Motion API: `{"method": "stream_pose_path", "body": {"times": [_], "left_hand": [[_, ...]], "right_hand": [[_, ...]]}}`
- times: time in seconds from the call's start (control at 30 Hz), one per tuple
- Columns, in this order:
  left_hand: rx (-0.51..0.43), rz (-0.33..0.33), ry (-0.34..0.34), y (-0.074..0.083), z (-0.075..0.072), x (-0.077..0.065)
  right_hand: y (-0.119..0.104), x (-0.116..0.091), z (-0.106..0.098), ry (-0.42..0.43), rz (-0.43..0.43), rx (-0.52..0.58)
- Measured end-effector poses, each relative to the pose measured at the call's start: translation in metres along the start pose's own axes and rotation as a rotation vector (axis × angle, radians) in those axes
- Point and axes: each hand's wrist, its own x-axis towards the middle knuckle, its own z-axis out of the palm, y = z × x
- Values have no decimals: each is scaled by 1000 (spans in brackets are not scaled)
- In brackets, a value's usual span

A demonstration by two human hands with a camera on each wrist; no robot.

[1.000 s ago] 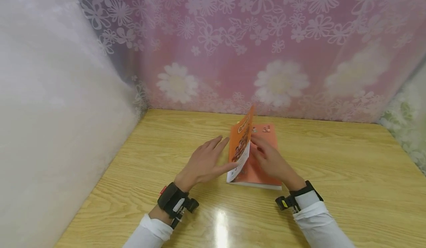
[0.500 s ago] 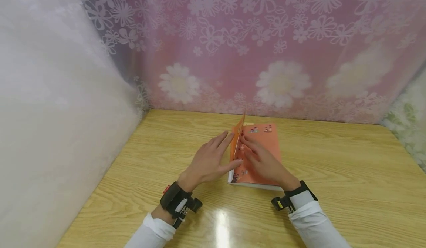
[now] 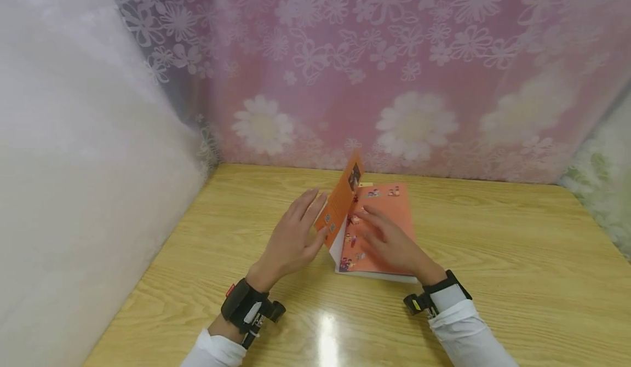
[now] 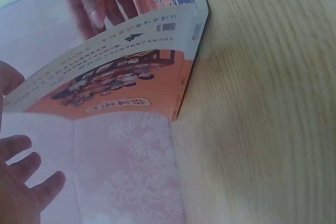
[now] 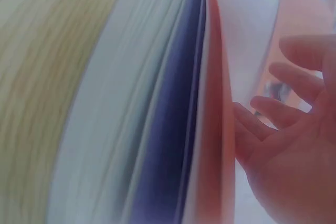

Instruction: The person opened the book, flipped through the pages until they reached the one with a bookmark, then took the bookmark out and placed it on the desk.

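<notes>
The book point(image 3: 389, 230) lies on the wooden table point(image 3: 503, 279), its orange cover point(image 3: 339, 205) raised along the left side and leaning left, so the opening looks about half done: the coral page point(image 3: 394, 211) is uncovered, while the cover is not yet down flat. The left hand point(image 3: 288, 235) is beside the cover, its fingers fairly straight and loosely spread, thumb apart from them near the cover's edge (whether it touches, I cannot tell), and the right hand point(image 3: 396, 249) is over the page, its fingers loosely bent, slightly spread and pinching nothing.
</notes>
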Motion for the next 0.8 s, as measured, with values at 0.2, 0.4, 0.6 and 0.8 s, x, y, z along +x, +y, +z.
{"method": "stream_pose_path", "body": {"times": [0.2, 0.4, 0.6, 0.8], "left_hand": [[12, 5, 61, -8, -8, -12], [54, -2, 55, -14, -9, -23], [115, -8, 32, -20, -6, -34], [144, -62, -133, -24, -2, -41]], "right_hand": [[10, -4, -11, 20, -8, -47], [18, -11, -21, 28, 12, -26], [24, -20, -26, 19, 62, -5], [31, -25, -32, 36, 40, 3]]}}
